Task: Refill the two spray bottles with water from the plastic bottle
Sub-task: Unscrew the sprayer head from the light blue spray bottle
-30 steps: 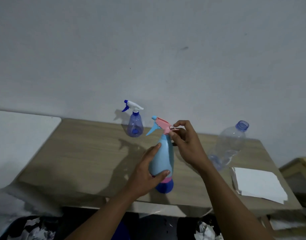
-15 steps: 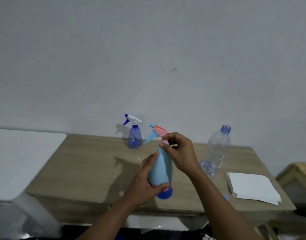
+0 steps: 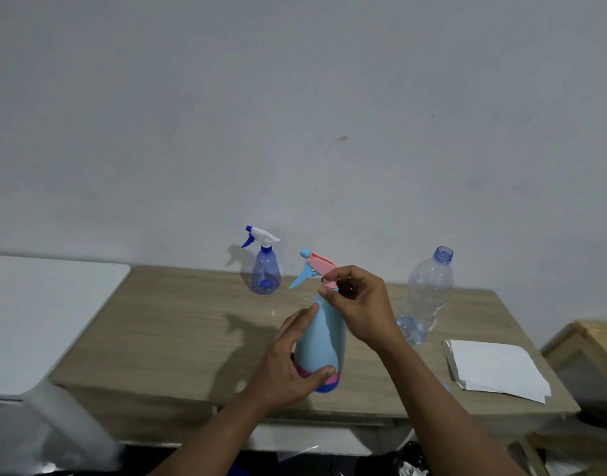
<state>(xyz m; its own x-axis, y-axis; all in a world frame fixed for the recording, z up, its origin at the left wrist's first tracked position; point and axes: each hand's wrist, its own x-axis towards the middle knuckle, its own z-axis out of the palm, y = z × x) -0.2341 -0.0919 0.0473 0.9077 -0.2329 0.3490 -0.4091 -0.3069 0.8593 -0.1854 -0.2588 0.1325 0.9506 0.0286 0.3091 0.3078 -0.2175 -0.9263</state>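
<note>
At bench centre, near the front edge: pale blue spray bottle (image 3: 321, 338) upright, base on the bench (image 3: 178, 321).

Left grip (image 3: 288, 365) wrapped round its lower body, thumb across the pink band above the dark blue foot. Right grip (image 3: 360, 307) pinching the neck just under the pink trigger head (image 3: 321, 264), nozzle pointing left. Head sits on the bottle; whether the collar is tight or loose I cannot tell.

Behind and left of the pale blue bottle: small clear spray bottle (image 3: 266, 273), head on, standing alone. To its right: plastic bottle (image 3: 425, 297), uncapped, only a little water visible at the bottom. Further right and nearer me: stack of white paper (image 3: 494, 369).

Risks, as I judge them:
- The smooth body may turn in my left grip when the collar is twisted, so the thread does not move.
- Twisting high on a tall bottle could tip it off its narrow foot.
- My right forearm passes close to the open plastic bottle; a knock would spill the water towards the paper.
- A lifted head may drip from its tube onto the bench.

Writing: none legible. No label or brand seen on any bottle; the paper looks blank.
</note>
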